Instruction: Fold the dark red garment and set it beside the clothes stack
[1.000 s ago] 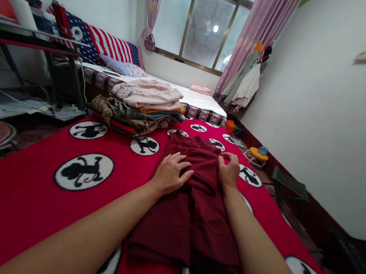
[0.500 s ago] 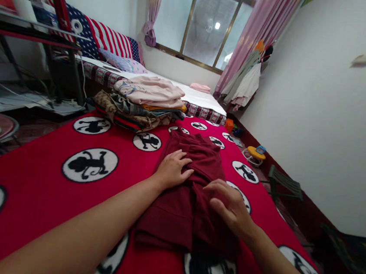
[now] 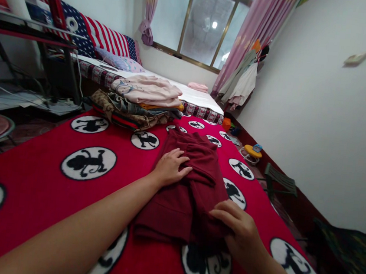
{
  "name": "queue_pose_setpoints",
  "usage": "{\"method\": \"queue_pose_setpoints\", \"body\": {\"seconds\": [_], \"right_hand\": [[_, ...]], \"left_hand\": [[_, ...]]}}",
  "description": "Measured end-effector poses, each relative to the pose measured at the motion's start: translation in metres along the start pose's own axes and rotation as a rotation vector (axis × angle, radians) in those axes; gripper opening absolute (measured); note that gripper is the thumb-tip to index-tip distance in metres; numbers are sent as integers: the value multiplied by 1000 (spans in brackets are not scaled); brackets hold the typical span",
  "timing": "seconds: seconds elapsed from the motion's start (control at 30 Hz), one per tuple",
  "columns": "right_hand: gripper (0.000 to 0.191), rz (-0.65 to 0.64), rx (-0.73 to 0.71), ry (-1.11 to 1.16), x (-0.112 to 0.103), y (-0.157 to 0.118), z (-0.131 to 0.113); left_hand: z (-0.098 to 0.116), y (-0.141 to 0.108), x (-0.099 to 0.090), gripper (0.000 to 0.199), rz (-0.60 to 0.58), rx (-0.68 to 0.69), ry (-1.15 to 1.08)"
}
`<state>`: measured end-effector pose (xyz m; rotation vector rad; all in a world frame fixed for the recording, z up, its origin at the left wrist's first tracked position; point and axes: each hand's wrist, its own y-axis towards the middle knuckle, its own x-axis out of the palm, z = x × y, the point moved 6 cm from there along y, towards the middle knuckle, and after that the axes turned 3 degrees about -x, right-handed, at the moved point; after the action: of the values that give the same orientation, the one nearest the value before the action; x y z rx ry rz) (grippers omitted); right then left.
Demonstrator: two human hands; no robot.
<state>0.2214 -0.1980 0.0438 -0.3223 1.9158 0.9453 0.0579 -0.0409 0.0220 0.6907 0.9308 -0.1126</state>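
Observation:
A maroon sweatshirt (image 3: pixel 170 210), partly folded into a long shape with its hem band towards me, lies on the red blanket (image 3: pixel 64 211). My left hand (image 3: pixel 170 168) rests on the sweatshirt's middle, fingers stretched out over loose wrinkles in the cloth. At the near right edge, my right hand (image 3: pixel 237 223) has its fingers curled and closed on the fabric. The thumb of that hand is mostly hidden. Behind the sweatshirt, to the left, sits a stack of folded clothes (image 3: pixel 146 92), a pale pink one on top.
A bed (image 3: pixel 203 97) with a pillow stands beyond the blanket, under the window. On the left is a desk (image 3: pixel 26 35) with a chair. Along the right wall are a yellow stool (image 3: pixel 252 151) and a dark green folding stool (image 3: pixel 279 182).
My right hand has moved nearer to me and slightly right, closing on the sweatshirt's edge. My left hand stays in place on the cloth. The camera view has shifted slightly.

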Motion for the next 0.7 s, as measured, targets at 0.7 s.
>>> {"method": "queue_pose_setpoints", "body": {"seconds": [0.7], "right_hand": [[49, -385, 212, -177, 56, 31, 42]], "left_hand": [[-8, 5, 0, 29, 35, -23, -92]]}}
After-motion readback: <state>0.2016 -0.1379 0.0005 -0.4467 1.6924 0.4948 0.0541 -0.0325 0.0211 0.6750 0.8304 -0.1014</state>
